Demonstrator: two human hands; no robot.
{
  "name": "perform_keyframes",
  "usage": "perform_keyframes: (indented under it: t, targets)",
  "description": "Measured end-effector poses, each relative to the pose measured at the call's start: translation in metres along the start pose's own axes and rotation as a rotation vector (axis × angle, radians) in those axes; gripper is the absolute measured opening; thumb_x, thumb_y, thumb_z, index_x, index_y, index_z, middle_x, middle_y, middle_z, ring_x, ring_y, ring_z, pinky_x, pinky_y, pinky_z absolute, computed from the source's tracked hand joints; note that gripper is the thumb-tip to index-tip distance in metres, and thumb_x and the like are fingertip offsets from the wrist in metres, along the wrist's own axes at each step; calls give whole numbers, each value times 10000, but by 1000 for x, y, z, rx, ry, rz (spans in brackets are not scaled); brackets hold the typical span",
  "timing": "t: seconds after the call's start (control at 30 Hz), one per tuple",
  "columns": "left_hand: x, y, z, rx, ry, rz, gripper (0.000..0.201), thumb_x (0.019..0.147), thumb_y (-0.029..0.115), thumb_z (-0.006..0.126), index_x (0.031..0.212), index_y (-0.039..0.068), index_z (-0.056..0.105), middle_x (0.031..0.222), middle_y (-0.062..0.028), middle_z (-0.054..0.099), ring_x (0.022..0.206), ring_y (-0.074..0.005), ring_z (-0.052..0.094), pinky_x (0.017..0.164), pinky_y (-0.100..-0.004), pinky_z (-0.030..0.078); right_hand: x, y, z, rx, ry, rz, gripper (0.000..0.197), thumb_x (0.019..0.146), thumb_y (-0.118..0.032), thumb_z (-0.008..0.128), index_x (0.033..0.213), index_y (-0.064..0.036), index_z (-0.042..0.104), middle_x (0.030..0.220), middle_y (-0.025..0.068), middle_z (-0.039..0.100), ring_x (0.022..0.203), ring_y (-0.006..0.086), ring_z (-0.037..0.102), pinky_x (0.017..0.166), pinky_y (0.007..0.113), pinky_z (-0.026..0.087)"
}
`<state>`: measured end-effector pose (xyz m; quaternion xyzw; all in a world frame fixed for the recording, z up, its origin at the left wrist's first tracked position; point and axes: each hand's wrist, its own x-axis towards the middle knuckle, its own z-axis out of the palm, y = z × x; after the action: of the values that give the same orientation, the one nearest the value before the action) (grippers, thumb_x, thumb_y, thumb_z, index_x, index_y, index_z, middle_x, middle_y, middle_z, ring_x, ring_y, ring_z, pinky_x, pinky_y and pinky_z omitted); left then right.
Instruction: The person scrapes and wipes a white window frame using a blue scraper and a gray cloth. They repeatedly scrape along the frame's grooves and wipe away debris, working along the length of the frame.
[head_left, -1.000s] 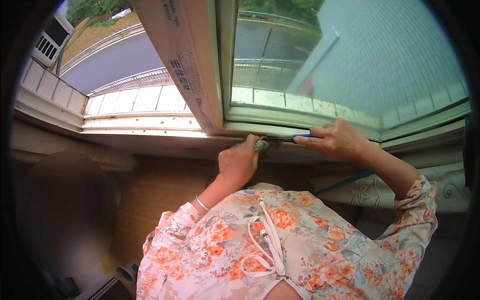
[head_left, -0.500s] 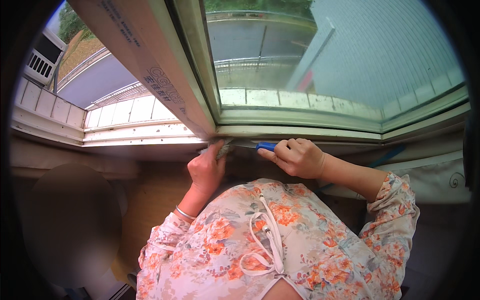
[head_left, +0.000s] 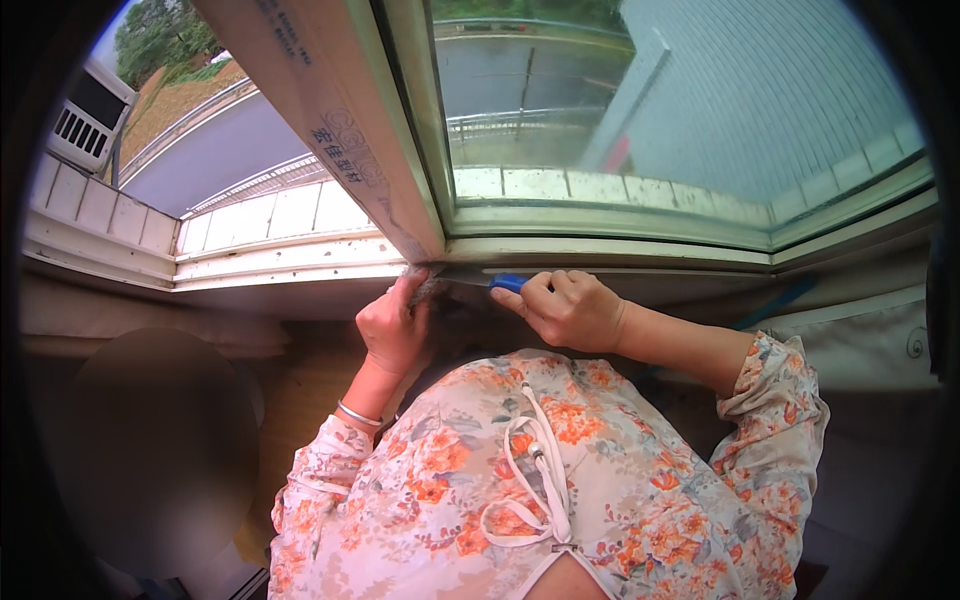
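My left hand point(head_left: 390, 328) is closed on a greyish crumpled cloth point(head_left: 430, 289), pressed at the foot of the upright white window sash point(head_left: 372, 175). My right hand point(head_left: 578, 312) grips the blue handle of a scraper point(head_left: 509, 282). Its flat grey blade points left, and the tip meets the cloth at the lower window frame point(head_left: 610, 252). Exactly how blade and cloth touch is too small to tell. Both hands are at the inner edge of the sill, just in front of my floral top.
Left of the sash, the window opening shows a specked white sill point(head_left: 280, 268) and a tiled ledge point(head_left: 270, 215). Glass point(head_left: 540, 100) fills the right side. A blurred dark round shape point(head_left: 160, 450) stands at lower left; pale fabric point(head_left: 860, 345) hangs at right.
Both hands have shifted left along the frame's lower edge, the cloth and scraper with them. The blade shows more clearly now. The window has shifted slightly right in view.
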<state>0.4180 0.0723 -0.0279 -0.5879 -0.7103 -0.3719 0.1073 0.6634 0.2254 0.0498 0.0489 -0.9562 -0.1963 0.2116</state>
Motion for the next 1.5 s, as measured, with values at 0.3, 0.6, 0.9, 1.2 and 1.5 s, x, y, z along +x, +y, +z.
perform_keyframes:
  t: [0.3, 0.6, 0.9, 1.2, 1.5]
  targets:
    - [-3, -48, -19, -29, 73, -33, 297, 829, 79, 785, 1105, 156, 704, 806, -119, 710, 630, -306, 685, 566, -365, 531, 45, -28, 30, -9, 97, 52, 473, 837, -172, 675, 1305, -136, 730, 729, 11, 476, 567, 123, 502, 462, 247, 398]
    - [-19, -96, -48, -90, 120, -218, 273, 872, 66, 793, 1132, 92, 711, 950, -128, 757, 803, -263, 761, 695, -332, 581, 112, -66, 50, 73, 145, 102, 352, 901, -174, 684, 1228, -62, 750, 736, 30, 496, 599, 141, 505, 466, 255, 410]
    - [-30, -113, -71, -569, 141, -655, 515, 942, 120, 763, 1380, 70, 496, 823, -59, 761, 731, -84, 667, 670, -246, 522, 120, -84, 60, 347, 23, 480, 506, 792, -118, 731, 1296, -143, 707, 790, 45, 524, 610, 216, 546, 523, 330, 467]
    - [-50, -119, -85, -687, 43, -542, 304, 880, 51, 762, 1174, 33, 688, 1010, -103, 761, 884, -176, 740, 800, -288, 565, 115, -129, 69, 562, 92, 699, 491, 624, -51, 826, 1097, -99, 704, 899, 99, 636, 730, 284, 673, 609, 354, 545]
    - [-52, -129, -90, -1022, -73, -393, 149, 990, 63, 623, 1136, 34, 635, 1078, -85, 671, 882, -170, 655, 797, -281, 509, 58, -174, 30, 592, -34, 892, 441, 602, -61, 816, 1016, -87, 666, 930, 115, 660, 736, 307, 686, 633, 378, 555]
